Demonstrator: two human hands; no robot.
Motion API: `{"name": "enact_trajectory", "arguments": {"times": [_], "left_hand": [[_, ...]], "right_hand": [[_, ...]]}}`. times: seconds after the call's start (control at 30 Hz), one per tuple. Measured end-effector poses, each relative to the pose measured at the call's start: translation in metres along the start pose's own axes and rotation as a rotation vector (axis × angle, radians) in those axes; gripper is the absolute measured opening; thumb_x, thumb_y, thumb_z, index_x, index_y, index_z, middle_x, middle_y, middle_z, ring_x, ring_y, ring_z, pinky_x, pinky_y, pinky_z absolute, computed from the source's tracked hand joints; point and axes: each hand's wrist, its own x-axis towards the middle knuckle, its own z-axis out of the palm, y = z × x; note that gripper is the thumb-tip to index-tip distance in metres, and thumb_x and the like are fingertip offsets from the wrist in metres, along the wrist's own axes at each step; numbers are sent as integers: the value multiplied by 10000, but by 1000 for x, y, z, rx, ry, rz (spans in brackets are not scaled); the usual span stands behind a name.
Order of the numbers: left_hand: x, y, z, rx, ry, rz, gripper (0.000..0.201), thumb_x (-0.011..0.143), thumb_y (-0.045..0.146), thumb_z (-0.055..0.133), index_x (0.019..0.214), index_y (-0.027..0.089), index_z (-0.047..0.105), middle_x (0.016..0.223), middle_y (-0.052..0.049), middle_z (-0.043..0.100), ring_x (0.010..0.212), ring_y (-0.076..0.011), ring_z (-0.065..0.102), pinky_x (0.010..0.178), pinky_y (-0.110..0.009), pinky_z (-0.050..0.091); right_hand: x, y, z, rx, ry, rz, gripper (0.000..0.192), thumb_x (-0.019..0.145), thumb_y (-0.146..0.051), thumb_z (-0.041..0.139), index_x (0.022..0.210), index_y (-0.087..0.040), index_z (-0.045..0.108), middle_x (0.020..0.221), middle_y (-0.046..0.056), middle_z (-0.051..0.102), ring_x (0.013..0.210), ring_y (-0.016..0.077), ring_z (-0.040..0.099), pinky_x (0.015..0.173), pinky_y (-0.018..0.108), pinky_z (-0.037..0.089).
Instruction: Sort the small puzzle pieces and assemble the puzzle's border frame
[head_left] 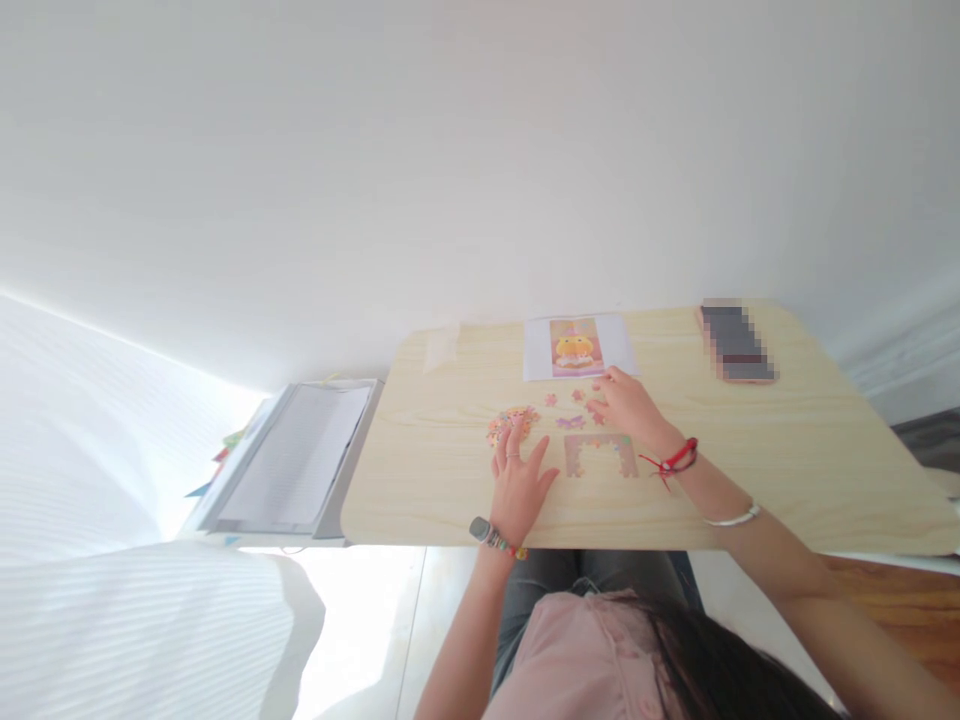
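Beyond puzzle pieces (523,414), printed picture (576,345) (pumpkin-like)

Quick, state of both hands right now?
Left hand: open, fingers spread at the puzzle-piece pile.
Right hand: fingers bent by a loose piece; can't tell whether it's gripped.

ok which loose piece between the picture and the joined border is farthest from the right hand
The pinkish piece at the upper left; the piece to its right, the purplish bit below and the rest lie nearer the right hand.
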Motion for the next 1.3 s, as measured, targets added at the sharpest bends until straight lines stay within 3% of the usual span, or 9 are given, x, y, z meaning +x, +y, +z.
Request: {"name": "enact_trajectory", "arguments": {"times": [0.2,0.4,0.63,0.83,1.0,1.3], "left_hand": [[-6,-8,2,-11,19,-25,408,728,191,660,1121,234,560,1400,-131,272,1297,-359,237,976,-539,358],[-6,-8,5,-46,56,-10,402,729,178,655,1115,239,560,1408,-116,268,1306,-340,232,994,-535,343],[-3,-1,1,-98,92,60,344,754,165,627,1090,217,574,1381,-131,287,1292,-325,259,1000,-532,341],[-9,5,1,-154,91,143,274,755,123,615,1008,226,620,1347,-97,325,1282,-305,260,992,-505,374],[-14,9,-1,-177,57,151,225,762,120,604,954,231,642,1328,-80,354,1261,-292,284,988,-495,394],[-15,13,2,-182,24,150,217,762,148,617,956,243,646,1325,-72,368,1259,-288,292,992,-486,399]], "right_hand": [[13,-14,14,-49,-18,41,275,861,-317,431,741,-144,608,914,114,554,809,197,551,709,315,407],[4,-10,7,-30,32,-13,231,857,-281,444,758,-150,608,843,88,562,753,191,546,686,318,403],[-55,-26,-17,127,44,-265,136,845,-272,489,816,-174,579,898,82,568,875,207,539,754,340,411],[-98,-55,-5,63,-12,-286,115,853,-238,499,809,-160,571,863,67,588,854,190,538,778,349,385],[-96,-61,8,8,6,-298,150,867,-248,482,784,-160,570,849,63,582,845,187,522,749,342,366],[-89,-62,7,-33,9,-305,147,863,-227,488,768,-162,579,827,57,584,839,190,521,699,329,348]]}}
